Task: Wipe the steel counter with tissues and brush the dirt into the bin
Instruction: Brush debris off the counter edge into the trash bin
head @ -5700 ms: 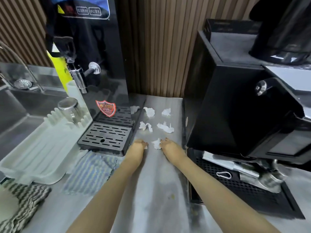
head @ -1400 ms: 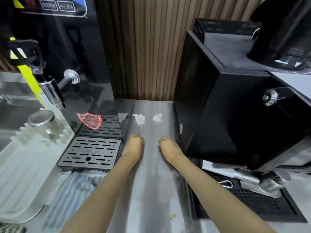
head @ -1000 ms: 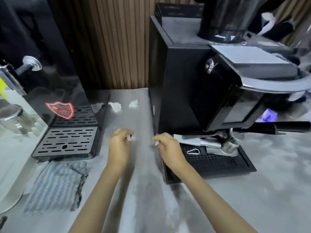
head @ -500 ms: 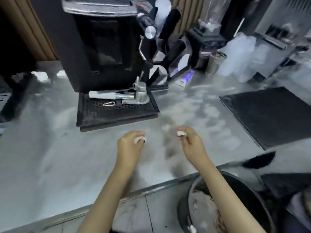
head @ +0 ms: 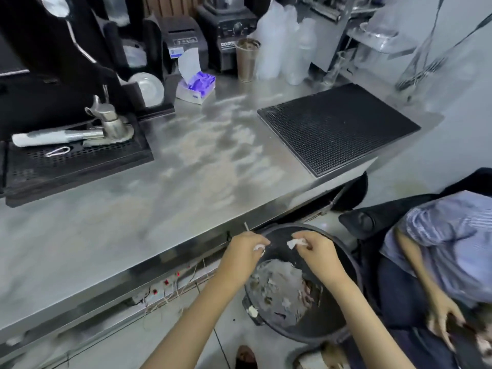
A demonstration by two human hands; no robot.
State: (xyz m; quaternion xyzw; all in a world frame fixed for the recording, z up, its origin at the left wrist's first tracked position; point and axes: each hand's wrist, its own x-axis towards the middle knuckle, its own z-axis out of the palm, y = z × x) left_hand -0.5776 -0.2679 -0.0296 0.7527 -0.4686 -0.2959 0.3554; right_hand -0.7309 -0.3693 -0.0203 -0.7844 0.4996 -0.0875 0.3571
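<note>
Barely visible, tissues (head: 292, 244) peek from curled fingers (head: 306, 239).

A café or drinks-bar work area is indicated: a long steel surface (head: 159, 195) is occupied by a black espresso machine (head: 40, 62) with its drip tray (head: 74, 161), a receipt printer (head: 183, 35), a blender base (head: 226, 30), a steel cup (head: 247, 59), clear plastic bottles (head: 282, 46) and a ribbed black bar mat (head: 338, 126).

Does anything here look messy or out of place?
A white paper scrap clings to the outer rim of the round black bin rather than lying inside. Under the steel counter, a strip of red switches sits among loose tangled wires.
</note>
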